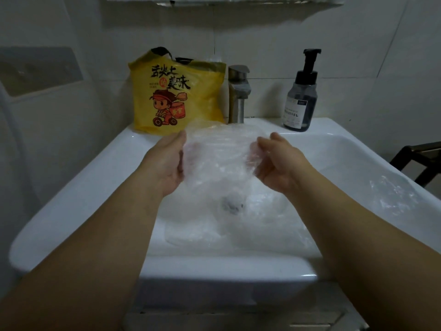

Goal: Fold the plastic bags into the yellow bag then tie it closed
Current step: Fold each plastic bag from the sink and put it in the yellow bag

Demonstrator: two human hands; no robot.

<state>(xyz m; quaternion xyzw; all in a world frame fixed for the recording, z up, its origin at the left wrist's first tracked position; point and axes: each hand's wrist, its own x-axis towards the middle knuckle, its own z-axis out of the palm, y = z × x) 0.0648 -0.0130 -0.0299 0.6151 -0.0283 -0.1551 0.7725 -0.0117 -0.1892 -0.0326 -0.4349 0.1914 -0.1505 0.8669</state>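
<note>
You're early on. Beyond your grip the yellow bag (176, 96) stands open at the back of the sink (71, 199), seemingly untied, and loose clear bags (238, 232) lie below your grip. Your left hand (164, 163) and right hand (279, 163) each pinch a side edge of the clear bag (219, 151), which is stretched between them. Its long axis looks to hang down toward the basin.

One head-worn wide-angle camera looks forward and down, close over the sink (78, 192), facing the faucet (237, 99) and tiled wall (262, 39).
</note>
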